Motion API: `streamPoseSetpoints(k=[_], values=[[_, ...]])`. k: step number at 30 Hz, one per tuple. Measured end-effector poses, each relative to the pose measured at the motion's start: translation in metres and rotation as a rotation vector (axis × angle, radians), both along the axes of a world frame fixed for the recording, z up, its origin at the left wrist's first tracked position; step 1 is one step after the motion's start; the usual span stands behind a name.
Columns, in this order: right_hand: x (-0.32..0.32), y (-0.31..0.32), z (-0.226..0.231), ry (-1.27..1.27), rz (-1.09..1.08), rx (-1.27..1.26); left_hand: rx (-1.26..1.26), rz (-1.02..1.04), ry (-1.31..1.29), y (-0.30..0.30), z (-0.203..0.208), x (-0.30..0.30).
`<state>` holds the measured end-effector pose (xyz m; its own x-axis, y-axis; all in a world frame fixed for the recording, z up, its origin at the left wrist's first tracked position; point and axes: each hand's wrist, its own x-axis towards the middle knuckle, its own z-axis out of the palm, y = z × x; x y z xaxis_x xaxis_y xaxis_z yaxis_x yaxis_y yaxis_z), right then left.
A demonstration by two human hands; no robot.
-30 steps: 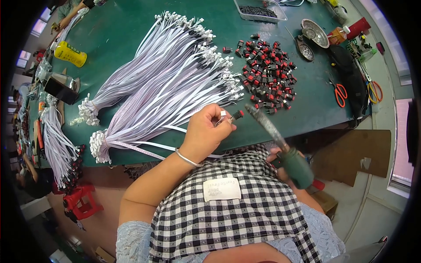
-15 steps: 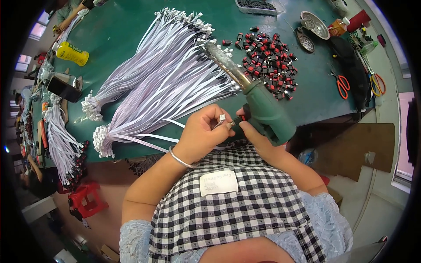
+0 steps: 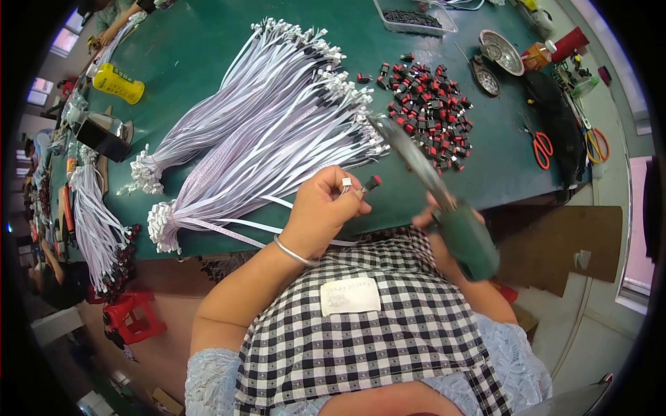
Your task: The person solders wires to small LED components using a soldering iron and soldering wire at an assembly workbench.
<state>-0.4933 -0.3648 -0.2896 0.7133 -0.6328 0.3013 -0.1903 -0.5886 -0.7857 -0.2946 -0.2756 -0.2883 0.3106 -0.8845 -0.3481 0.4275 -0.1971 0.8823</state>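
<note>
My left hand is closed above the table's near edge, thumb and fingers pinching a thin wire cable. A small white connector pokes up between its fingers. Beside that, a small black-and-red push-button switch sticks out past the fingertips at the wire's end. To the right, my right hand is partly hidden behind a green tool shaped like a soldering gun, and grips it. Motion blurs the tool; its long metal barrel points up and left. White flat cables lie in bundles just beyond my left hand.
Loose black-and-red switches are heaped on the green table. A clear plastic box of dark parts, a metal bowl and orange-handled scissors lie farther right. At left stand a yellow bottle and a red stool.
My right hand has let go of the switch and moved right and toward me with the soldering gun. The switch now stays at my left fingertips, pointing up and right.
</note>
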Motion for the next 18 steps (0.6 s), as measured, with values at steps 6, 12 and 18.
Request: streamPoseSetpoints(k=[6, 12, 18], values=[[-0.054, 0.022, -0.045, -0.078, -0.009, 0.371, -0.030, 0.031, 0.006, -0.006, -0.002, -0.002], [-0.056, 0.024, -0.058, -0.047, -0.027, 0.203, -0.045, 0.037, -0.026, -0.009, -0.003, -0.002], [-0.050, 0.023, -0.052, 0.096, -0.052, 0.030, -0.068, 0.039, -0.034, -0.009, -0.004, -0.003]])
